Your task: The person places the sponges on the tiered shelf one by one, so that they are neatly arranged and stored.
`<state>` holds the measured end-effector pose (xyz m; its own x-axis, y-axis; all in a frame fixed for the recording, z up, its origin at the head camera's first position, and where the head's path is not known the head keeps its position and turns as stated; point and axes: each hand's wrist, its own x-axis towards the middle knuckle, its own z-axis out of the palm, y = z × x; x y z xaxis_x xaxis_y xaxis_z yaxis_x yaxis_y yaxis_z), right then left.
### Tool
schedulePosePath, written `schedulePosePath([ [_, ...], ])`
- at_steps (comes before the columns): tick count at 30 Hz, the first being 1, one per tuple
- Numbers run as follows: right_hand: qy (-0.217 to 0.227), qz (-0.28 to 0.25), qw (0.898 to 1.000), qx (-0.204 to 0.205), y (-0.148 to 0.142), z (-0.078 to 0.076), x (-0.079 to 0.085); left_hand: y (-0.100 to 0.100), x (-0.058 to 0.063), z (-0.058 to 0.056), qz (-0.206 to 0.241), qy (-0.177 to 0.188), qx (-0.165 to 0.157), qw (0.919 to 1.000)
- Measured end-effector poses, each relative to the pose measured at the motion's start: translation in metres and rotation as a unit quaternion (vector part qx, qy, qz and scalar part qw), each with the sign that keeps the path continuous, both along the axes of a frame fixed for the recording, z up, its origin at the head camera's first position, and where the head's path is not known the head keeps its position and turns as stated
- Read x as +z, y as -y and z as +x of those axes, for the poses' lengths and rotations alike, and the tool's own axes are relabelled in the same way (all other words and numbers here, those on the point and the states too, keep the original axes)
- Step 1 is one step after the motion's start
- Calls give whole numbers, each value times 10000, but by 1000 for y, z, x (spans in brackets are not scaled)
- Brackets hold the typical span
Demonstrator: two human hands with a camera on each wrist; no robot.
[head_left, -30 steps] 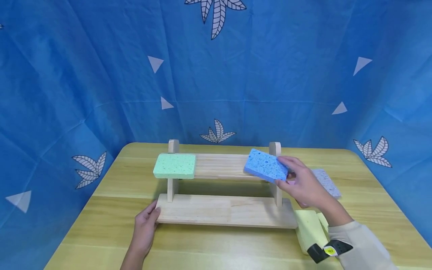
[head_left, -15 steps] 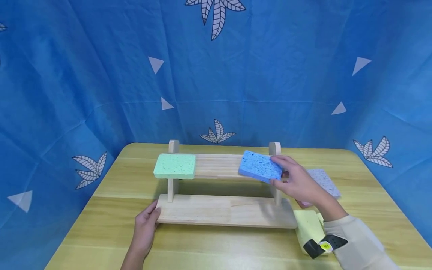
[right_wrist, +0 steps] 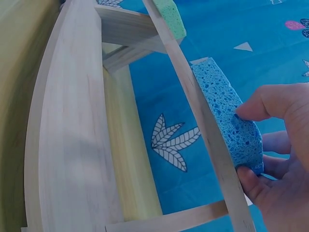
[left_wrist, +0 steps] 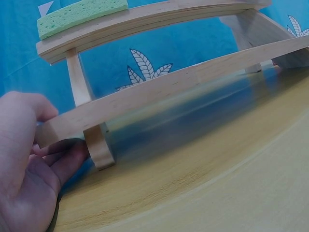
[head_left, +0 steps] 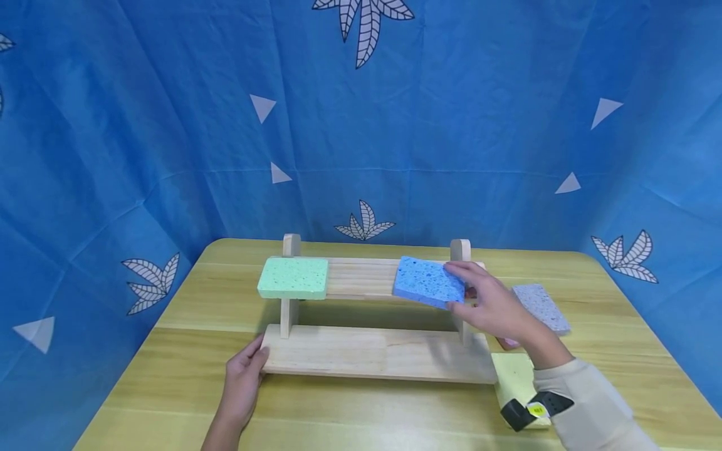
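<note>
In the head view, a wooden rack (head_left: 378, 352) with two boards stands on the desk (head_left: 350, 416), with a blue patterned cloth (head_left: 451, 125) behind. The left hand (head_left: 242, 382) grips the left end of the lower board. The right hand (head_left: 496, 310) holds the right end of the blue sponge (head_left: 427, 282), which lies slantwise at the right part of the upper board, its near corner over the front edge. The green sponge (head_left: 294, 277) lies at that board's left end. The right hand blocks much of the right upright (head_left: 460, 250). Beyond the right wrist is a grey sponge (head_left: 541, 307), with a pinkish thing (head_left: 509, 344) mostly covered beside it. A yellow sponge (head_left: 514, 374) lies nearer, partly hidden by the sleeve (head_left: 586, 404) and a black strap (head_left: 513, 413).

The left wrist view shows the left hand with its thumb above the lower board and fingers underneath, beside the rack's foot (left_wrist: 100, 150); the green sponge sits on the board above.

In the right wrist view, thumb and fingers pinch the blue sponge against the upper board's edge. Whether its whole underside rests there, I cannot tell.
</note>
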<state>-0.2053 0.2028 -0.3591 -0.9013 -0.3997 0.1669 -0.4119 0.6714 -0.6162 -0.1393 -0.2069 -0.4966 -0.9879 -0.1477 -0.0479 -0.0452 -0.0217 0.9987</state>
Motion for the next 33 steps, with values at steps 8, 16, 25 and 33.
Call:
schedulePosePath([
  [8, -36, 6, 9999, 133, 7, -4, -1, 0, -1, 1, -14, -12, 8, 10000],
  [16, -51, 34, 9997, 222, 14, -7, -2, 1, 0, 1, -73, -12, 10, 10000],
  [25, -50, 39, 9992, 387, 25, -14, -1, 1, 0, 1, -8, -20, -9, 10000],
  [33, -63, -76, 9978, 651, 33, -19, 1, 0, 2, 0, 55, -21, -55, 10000],
])
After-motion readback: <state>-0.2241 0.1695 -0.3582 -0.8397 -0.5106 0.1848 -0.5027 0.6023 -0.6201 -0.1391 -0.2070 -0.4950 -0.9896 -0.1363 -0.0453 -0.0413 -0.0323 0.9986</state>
